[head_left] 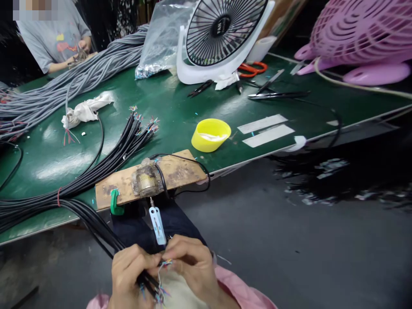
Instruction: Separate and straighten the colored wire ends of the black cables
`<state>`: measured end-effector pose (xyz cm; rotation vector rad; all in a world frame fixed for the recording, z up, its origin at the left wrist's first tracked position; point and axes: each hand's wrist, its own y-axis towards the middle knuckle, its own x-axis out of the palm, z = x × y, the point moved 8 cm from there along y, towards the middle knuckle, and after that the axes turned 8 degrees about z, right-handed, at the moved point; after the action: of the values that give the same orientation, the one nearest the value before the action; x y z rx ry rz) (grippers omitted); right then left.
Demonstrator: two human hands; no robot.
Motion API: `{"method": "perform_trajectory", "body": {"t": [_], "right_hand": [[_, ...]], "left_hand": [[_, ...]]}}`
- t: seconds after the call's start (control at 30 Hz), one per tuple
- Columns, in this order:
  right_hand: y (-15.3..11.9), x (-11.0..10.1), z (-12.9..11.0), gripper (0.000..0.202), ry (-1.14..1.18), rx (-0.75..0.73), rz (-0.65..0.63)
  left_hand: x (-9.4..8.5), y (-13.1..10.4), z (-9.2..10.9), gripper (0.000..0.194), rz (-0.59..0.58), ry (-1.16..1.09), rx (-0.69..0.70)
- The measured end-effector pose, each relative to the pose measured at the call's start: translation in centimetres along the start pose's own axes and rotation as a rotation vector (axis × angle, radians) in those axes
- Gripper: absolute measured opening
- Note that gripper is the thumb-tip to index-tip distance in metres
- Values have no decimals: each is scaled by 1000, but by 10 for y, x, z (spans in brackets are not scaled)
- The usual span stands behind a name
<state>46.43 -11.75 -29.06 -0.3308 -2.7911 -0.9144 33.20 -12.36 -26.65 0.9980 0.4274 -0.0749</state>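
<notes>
Head view: the left hand [128, 270] is gripping a bundle of black cables [96, 227] in a closed fist, low over the lap. The right hand [193, 262], touching it on its right, is pinching the coloured wire ends [166, 262] between closed fingertips. Just above both hands a pale blue tag [157, 224] is hanging from a metal fixture [146, 180] on a wooden board [177, 169]. Further up and right of the hands a yellow bowl [210, 135] is sitting on the green table [45, 159].

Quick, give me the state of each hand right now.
Left hand: closed around the black cables.
Right hand: fingers pinched on the coloured wire ends.
</notes>
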Motion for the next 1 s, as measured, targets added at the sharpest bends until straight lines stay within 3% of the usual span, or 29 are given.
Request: {"method": "perform_trajectory", "body": {"t": [0.17,0.37,0.43,0.5,0.63,0.73,0.83,1.0], "right_hand": [[-1,11,-1,24,-113,-69,38],[-10,17,-25,15,-475,-578,77],[-11,19,-24,16,-498,-638,61],[-7,17,-17,17,-457,-557,56],[0,8,9,21,-280,-198,69],[0,5,18,27,-125,-46,57],[0,7,20,26,-68,39,-12],[-1,4,13,18,-158,22,-55]], "left_hand": [[-9,-11,-3,7,94,104,-47],[-13,-10,-5,12,104,196,-52],[-13,-8,-5,11,98,194,-54],[-13,-6,-6,12,98,180,-50],[-14,-6,-8,12,147,153,-75],[-11,-6,-10,13,151,137,-93],[-8,-5,-11,14,127,134,-93],[-8,7,-11,6,25,100,-108]]}}
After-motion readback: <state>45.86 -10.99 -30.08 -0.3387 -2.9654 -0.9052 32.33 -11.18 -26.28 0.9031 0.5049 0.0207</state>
